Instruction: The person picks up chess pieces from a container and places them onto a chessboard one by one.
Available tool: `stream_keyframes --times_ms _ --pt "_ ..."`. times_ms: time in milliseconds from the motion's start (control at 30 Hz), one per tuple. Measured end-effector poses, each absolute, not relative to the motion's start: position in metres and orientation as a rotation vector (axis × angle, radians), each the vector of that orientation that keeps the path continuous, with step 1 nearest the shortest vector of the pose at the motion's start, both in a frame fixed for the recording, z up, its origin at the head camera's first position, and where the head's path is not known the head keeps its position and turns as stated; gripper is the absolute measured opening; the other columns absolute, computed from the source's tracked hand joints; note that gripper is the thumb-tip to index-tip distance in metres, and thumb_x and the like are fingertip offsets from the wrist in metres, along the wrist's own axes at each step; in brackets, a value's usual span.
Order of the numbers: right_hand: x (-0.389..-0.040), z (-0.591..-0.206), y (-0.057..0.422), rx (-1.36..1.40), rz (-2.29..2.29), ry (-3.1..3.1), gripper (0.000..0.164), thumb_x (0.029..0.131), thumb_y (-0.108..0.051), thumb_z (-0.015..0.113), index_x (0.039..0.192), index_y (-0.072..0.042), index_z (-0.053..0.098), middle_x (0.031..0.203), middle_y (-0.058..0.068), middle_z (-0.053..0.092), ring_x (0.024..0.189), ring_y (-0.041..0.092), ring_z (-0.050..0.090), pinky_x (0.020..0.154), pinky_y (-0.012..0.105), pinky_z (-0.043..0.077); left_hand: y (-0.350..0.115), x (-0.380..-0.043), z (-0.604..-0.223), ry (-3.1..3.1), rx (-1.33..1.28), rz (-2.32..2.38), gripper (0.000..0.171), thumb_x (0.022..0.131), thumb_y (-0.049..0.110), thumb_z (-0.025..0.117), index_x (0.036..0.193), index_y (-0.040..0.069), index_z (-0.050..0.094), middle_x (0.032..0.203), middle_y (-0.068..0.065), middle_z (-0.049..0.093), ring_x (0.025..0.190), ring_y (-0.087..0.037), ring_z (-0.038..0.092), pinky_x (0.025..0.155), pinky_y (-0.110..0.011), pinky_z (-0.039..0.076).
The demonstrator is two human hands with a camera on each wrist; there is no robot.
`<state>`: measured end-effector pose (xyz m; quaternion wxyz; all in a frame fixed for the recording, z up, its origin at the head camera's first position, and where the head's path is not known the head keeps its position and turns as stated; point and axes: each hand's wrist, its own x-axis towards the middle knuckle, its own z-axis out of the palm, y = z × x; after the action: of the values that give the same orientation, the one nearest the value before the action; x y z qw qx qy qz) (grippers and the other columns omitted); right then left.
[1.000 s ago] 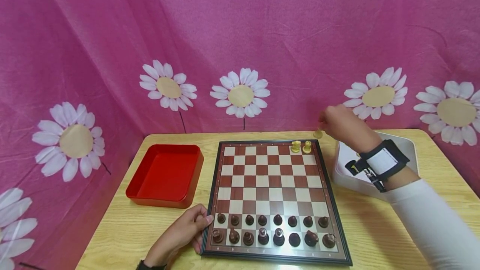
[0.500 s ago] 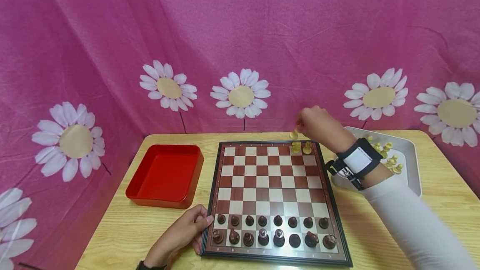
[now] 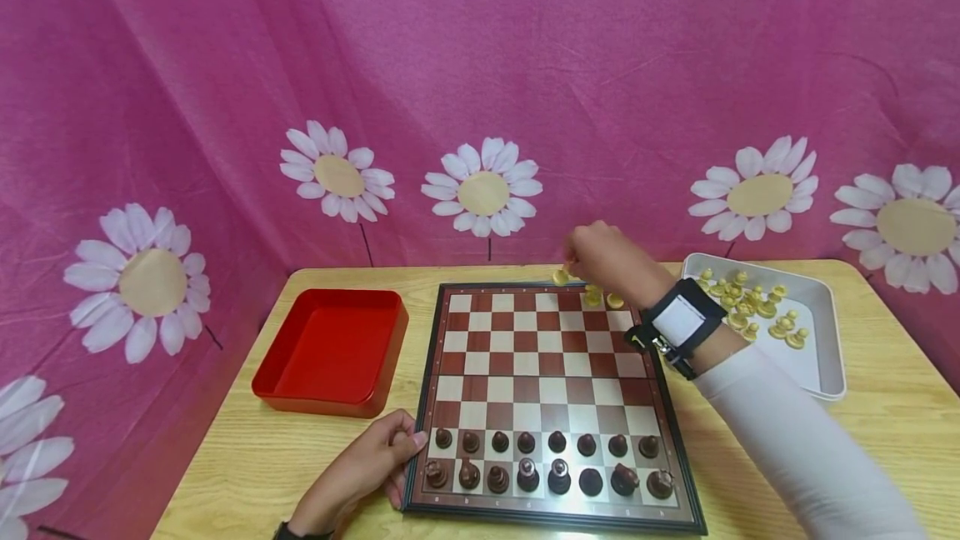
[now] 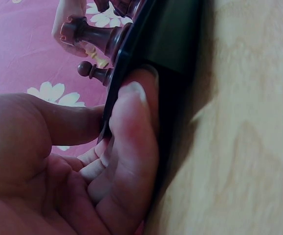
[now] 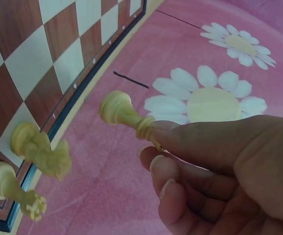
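My left hand (image 3: 375, 457) grips the near left edge of the chessboard (image 3: 536, 365), thumb on top. In the left wrist view its fingers (image 4: 131, 127) curl under the dark rim. My right hand (image 3: 618, 261) pinches a pale yellow chess piece (image 5: 119, 110) by its upper part, base pointing away from the fingers. The piece's head is hidden by the fingertips. Hand and piece hover over the board's far edge, left of a yellow knight (image 5: 43, 152) and a yellow rook (image 5: 14, 191) standing at the far right corner.
Dark brown chess pieces (image 3: 527, 480) fill the two nearest rows. Right of the board stands a white tray (image 3: 828, 361) holding several yellow pieces (image 3: 742, 300). A red tray (image 3: 326, 348) is at the left. A pink flowered cloth (image 3: 570, 107) hangs behind the table (image 3: 217, 448).
My right hand has moved left from beside the white tray to the board's far edge, carrying the yellow piece. The white tray's contents came into view. My left hand stays put.
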<state>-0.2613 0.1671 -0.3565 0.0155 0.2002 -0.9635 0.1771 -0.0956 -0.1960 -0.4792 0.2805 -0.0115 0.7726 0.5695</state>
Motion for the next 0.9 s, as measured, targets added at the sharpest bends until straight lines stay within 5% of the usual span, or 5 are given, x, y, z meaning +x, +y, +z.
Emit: stream_keyframes --times_ms 300,600,900 --pt "-0.266 -0.372 0.155 0.681 0.556 -3.009 0.01 0.09 -0.001 0.077 0.1 0.0 0.078 0.085 0.011 0.075 0.061 0.017 0.059 0.057 0.027 0.05 -0.197 -0.096 -0.48 2.076 -0.014 1.527 0.024 0.106 0.027 0.06 0.104 0.005 0.051 0.069 -0.002 0.056 0.047 -0.013 0.058 0.045 -0.026 0.054" --pt "-0.271 -0.383 0.149 0.701 0.48 -3.016 0.015 0.089 0.0 0.077 0.104 0.001 0.077 0.096 0.017 0.077 0.071 0.019 0.064 0.072 0.035 0.062 -0.196 -0.095 -0.479 2.08 0.0 1.521 0.025 0.106 0.028 0.06 0.102 0.006 0.05 0.064 -0.002 0.054 0.046 -0.014 0.059 0.044 -0.026 0.054" --pt "-0.273 -0.387 0.143 0.722 0.453 -3.047 0.01 0.091 0.0 0.074 0.101 0.002 0.077 0.086 0.012 0.074 0.067 0.019 0.059 0.059 0.026 0.051 -0.197 -0.095 -0.481 2.078 -0.036 1.518 0.025 0.106 0.029 0.06 0.104 0.006 0.051 0.07 -0.002 0.059 0.048 -0.014 0.057 0.046 -0.026 0.054"
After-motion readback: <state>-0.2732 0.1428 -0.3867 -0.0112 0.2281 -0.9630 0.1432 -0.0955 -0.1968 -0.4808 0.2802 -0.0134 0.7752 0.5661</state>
